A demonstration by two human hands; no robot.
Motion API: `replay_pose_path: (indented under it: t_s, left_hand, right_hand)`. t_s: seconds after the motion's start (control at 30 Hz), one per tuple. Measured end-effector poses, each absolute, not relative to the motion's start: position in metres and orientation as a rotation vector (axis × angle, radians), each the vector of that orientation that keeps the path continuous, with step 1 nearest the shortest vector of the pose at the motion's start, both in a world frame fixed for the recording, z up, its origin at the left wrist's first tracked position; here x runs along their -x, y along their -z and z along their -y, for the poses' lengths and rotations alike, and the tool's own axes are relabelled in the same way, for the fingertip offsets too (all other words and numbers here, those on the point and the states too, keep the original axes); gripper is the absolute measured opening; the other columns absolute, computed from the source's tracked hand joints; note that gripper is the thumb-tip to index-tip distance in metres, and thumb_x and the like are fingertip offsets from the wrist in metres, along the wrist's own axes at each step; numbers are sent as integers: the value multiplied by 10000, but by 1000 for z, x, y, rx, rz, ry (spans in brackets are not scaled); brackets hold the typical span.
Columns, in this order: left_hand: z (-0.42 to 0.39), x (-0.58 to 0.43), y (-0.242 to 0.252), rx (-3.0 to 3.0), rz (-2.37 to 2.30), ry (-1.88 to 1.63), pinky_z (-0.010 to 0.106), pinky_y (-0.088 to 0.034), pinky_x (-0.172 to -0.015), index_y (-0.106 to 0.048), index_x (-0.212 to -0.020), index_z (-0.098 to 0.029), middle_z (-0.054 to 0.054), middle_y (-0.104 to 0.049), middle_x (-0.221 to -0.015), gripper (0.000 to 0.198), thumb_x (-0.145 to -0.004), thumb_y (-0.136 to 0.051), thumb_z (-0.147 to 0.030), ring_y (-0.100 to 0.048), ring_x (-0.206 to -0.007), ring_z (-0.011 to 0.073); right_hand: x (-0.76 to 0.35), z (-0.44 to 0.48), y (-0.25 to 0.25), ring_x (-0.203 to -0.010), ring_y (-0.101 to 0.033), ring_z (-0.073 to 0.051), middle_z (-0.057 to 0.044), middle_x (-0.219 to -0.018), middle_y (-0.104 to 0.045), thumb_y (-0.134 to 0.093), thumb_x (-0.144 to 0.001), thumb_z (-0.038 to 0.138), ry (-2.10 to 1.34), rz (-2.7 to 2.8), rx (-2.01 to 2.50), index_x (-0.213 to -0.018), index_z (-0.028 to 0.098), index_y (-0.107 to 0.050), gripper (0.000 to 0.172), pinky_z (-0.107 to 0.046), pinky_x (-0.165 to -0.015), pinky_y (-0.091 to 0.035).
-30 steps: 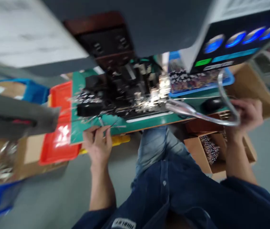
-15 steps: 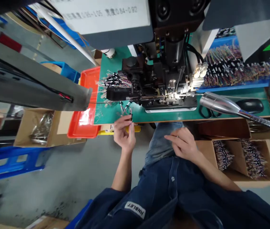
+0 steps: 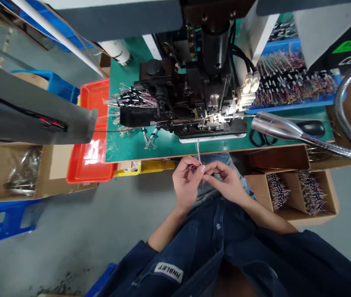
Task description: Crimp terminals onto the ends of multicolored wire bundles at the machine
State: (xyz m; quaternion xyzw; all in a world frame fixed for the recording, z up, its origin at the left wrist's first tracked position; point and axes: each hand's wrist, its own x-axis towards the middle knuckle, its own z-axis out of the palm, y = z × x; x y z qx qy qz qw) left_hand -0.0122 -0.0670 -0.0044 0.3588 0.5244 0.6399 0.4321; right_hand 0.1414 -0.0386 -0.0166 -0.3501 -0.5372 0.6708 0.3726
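My left hand (image 3: 188,181) and my right hand (image 3: 223,178) meet in front of the table edge, above my lap. Between the fingertips of both is a thin bundle of wires (image 3: 198,151), its pale ends sticking up toward the machine. The left fingers are closed around the bundle, and the right thumb and forefinger pinch it from the side. Just beyond stands a black crimping machine (image 3: 214,111) with a lit working point. Two short cable pieces (image 3: 150,138) with splayed wire ends lie on the green tabletop (image 3: 129,150), left of my hands.
A pile of cables (image 3: 135,98) lies behind the machine's left side. An orange tray (image 3: 82,165) stands at the left. On the right are a flexible lamp (image 3: 276,126), black scissors (image 3: 260,138), a blue bin (image 3: 290,106) of cables and a cardboard box (image 3: 330,206) holding more.
My left hand has come from the table edge toward my body and right, carrying the wires. My right hand has closed on them too. The view has shifted.
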Motion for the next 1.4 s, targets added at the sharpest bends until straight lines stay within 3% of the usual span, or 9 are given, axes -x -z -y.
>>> replay_pose_path:
  t_s: [0.17, 0.33, 0.47, 0.63, 0.8, 0.97, 1.2, 1.4]
  left_hand:
    - [61, 5, 2, -844, -1311, -1536, 276, -510, -685, -732, -953, -239, 12, -659, -883, 221, -953, -897, -386, -597, -748, 142]
    - [59, 2, 0, -915, -1370, -1524, 284, -527, -744, -733, -937, -234, 12, -678, -898, 224, -941, -906, -377, -613, -786, 142]
    - [59, 3, 2, -956, -1342, -1555, 288, -529, -777, -742, -975, -241, 19, -677, -913, 237, -921, -920, -389, -625, -834, 156]
    - [51, 12, 3, -777, -1095, -1497, 306, -551, -726, -782, -1085, -226, 63, -709, -947, 349, -987, -788, -561, -653, -818, 179]
    - [35, 13, -6, -715, -1065, -1432, 281, -570, -713, -772, -942, -217, 32, -702, -868, 270, -995, -837, -473, -653, -743, 136]
    - [30, 8, -10, -767, -1077, -1453, 259, -570, -692, -747, -916, -227, 5, -711, -854, 229, -963, -896, -394, -663, -722, 116]
    - [35, 7, -7, -789, -1119, -1453, 247, -602, -744, -771, -951, -224, 8, -728, -909, 224, -902, -949, -351, -665, -755, 107]
    - [37, 6, -5, -668, -1052, -1392, 237, -594, -696, -730, -1161, -251, -29, -679, -779, 406, -872, -978, -392, -689, -725, 120]
  right_hand:
    - [-145, 41, 19, -785, -657, -197, -6, -797, -744, -877, -979, 441, -1850, 1184, 878, -898, 232, -793, 240, -355, -842, -537]
    - [-143, 42, 22, -850, -618, -181, -3, -942, -742, -907, -948, 453, -1951, 1192, 814, -1038, 243, -816, 246, -324, -856, -522]
    - [-142, 43, 21, -862, -617, -179, -2, -904, -721, -873, -980, 480, -1969, 1208, 800, -950, 214, -786, 281, -313, -867, -520]
    - [-152, 39, 17, -850, -692, -169, -24, -928, -742, -747, -1085, 489, -2201, 1150, 575, -1039, 190, -734, 303, -308, -854, -552]
    - [-156, 39, 25, -785, -695, -172, -50, -886, -765, -695, -1109, 535, -2390, 1055, 313, -999, 197, -641, 360, -305, -775, -543]
    - [-156, 39, 36, -774, -689, -181, -53, -866, -750, -676, -1113, 554, -2396, 1010, 206, -988, 210, -596, 375, -314, -769, -531]
    - [-168, 28, 34, -840, -687, -176, -47, -916, -729, -634, -1151, 487, -2283, 1205, 261, -1027, 193, -666, 321, -315, -825, -544]
    - [-177, 19, 28, -874, -665, -158, -31, -943, -678, -632, -1159, 409, -2188, 1312, 307, -1035, 173, -700, 275, -297, -849, -541]
